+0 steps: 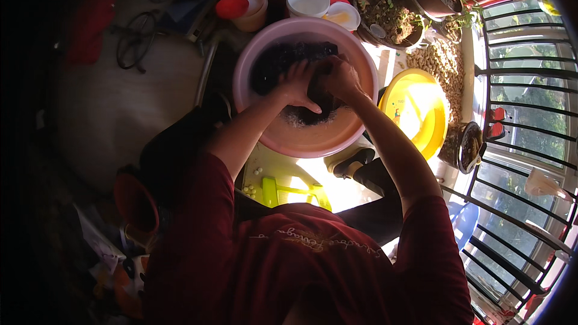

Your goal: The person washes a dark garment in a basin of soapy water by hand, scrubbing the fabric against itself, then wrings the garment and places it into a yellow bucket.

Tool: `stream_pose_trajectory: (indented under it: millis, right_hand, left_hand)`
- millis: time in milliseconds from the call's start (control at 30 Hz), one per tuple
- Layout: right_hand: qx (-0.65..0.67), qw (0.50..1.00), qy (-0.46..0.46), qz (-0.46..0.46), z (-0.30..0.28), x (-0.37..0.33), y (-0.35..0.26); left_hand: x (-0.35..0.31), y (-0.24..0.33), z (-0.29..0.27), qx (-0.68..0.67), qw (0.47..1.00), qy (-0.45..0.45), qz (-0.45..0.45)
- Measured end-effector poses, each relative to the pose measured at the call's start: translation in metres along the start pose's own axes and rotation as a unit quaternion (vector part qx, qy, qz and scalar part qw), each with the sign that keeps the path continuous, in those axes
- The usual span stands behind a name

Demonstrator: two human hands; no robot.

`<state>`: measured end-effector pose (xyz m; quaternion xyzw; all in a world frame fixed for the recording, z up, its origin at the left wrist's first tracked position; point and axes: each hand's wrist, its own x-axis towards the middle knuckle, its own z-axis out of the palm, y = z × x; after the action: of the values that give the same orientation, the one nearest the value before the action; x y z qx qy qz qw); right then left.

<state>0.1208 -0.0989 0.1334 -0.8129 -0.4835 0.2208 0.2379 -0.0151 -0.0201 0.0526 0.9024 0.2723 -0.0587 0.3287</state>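
A wide pink basin (301, 151) holds water with some suds and a dark, soaked cloth (271, 72). Both my arms reach into it. My left hand (295, 87) lies on the cloth, its fingers stretched and the thumb spread out to the right. My right hand (344, 79) is closed, gripping a bunched, raised part of the dark cloth just to the right of the left hand. Shadow hides the folds of the cloth and part of the right fingers.
Beyond the basin stand a white bucket (307, 1), a red scoop (232, 7) and a potted plant (388, 15). At right are a sunlit yellow basin (390, 99), a pile of peanuts (436, 60) and a barred window (530, 93). A bright green plastic piece (271, 192) lies nearer.
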Motion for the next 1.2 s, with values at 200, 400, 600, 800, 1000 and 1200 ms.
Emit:
stream_pose_trajectory:
  millis: [200,400,600,800,1000,1200]
  right_hand:
    - [0.062,0.992,0.015,-0.109,-0.061,-0.018,-0.057]
    - [0.085,0.986,0.059,-0.133,-0.117,-0.040,-0.112]
    - [0.006,0.969,0.124,-0.214,-0.134,-0.047,-0.128]
    - [0.010,0.986,0.071,-0.152,-0.081,-0.039,-0.092]
    - [0.025,0.996,0.066,-0.048,0.007,-0.040,-0.039]
    - [0.048,0.995,0.088,0.003,0.091,-0.030,0.023]
  left_hand:
    - [-0.036,0.047,-0.067,-0.125,0.963,0.165,0.174]
    - [-0.056,0.088,-0.115,-0.304,0.919,0.149,0.203]
    - [-0.065,0.102,-0.138,-0.246,0.930,0.202,0.185]
    - [-0.064,0.078,-0.098,-0.234,0.944,0.181,0.148]
    - [-0.036,0.013,-0.022,-0.009,0.965,0.243,0.096]
    - [-0.015,-0.005,0.013,0.053,0.989,0.129,0.055]
